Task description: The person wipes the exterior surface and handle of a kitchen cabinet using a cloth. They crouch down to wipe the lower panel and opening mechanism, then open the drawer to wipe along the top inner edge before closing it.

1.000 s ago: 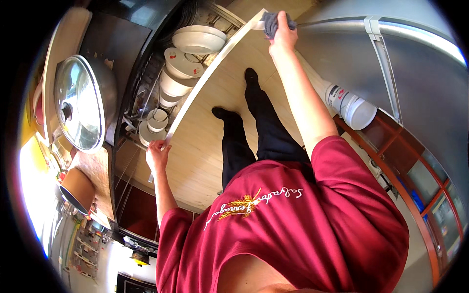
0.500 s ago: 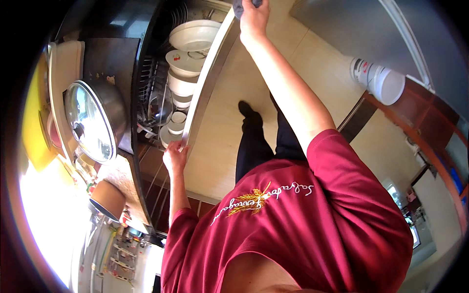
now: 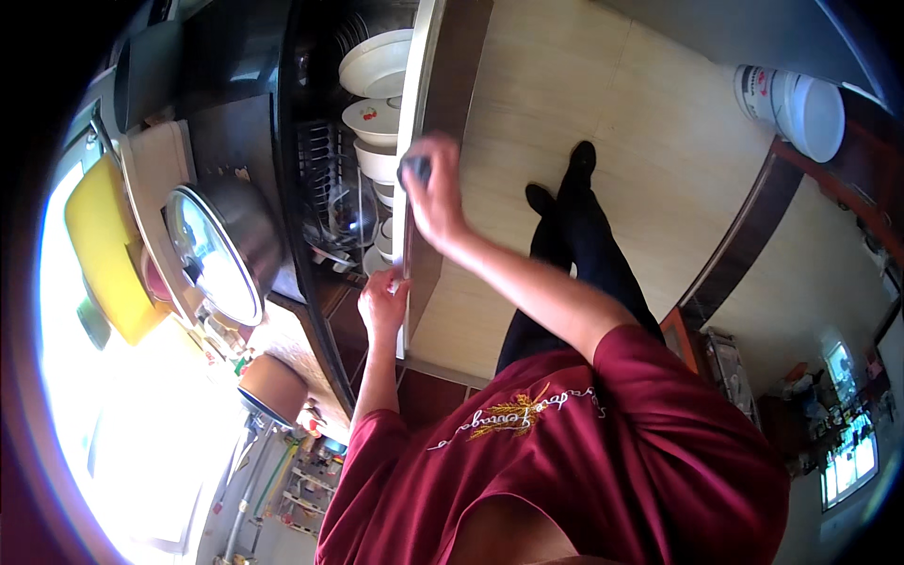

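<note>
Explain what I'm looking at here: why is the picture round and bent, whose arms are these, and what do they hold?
There is no machine here. A person wears a wide fisheye camera on the head, looking down, so straight edges bend and you see their own red shirt and arms. The left hand grips the edge of a brown drawer front that is pulled open. The right hand holds what looks like a dark grey cloth against its top edge. Inside the drawer stand white bowls and plates. Beside it are a steel pot with a glass lid and a yellow board.
</note>
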Motion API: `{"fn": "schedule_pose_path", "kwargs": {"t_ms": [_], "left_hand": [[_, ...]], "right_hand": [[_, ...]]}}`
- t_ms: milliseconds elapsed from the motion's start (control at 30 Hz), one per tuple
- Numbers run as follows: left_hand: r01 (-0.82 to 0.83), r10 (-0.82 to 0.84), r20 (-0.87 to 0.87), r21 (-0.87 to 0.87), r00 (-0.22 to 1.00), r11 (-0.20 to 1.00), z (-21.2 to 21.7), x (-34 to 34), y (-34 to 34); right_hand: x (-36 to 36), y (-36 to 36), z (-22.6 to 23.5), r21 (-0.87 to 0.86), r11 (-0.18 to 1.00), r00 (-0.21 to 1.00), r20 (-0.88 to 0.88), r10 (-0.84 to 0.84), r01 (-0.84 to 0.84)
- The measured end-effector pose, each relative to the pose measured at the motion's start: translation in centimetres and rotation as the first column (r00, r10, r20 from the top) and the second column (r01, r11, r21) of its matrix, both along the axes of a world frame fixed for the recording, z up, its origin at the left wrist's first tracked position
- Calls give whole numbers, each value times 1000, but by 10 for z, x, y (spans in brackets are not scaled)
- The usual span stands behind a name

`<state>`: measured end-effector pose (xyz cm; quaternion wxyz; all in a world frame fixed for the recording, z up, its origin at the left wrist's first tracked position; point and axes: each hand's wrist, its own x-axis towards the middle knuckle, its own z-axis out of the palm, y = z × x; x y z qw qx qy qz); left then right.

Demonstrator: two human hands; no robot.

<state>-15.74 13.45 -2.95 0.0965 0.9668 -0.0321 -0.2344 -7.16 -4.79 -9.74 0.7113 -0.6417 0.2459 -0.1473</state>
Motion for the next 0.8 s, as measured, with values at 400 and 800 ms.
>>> {"fn": "schedule_pose_path", "kwargs": {"t_ms": [400,800], "left_hand": [[-35,43,-77,99,996,994,10,13,-18],[91,-99,-137,-58,986,994,12,57,-47]], "right_hand": [[65,-49,-28,31,997,997,-31,-69,70],[157,-125,-39,-56,949,950,60,-308,311]]}}
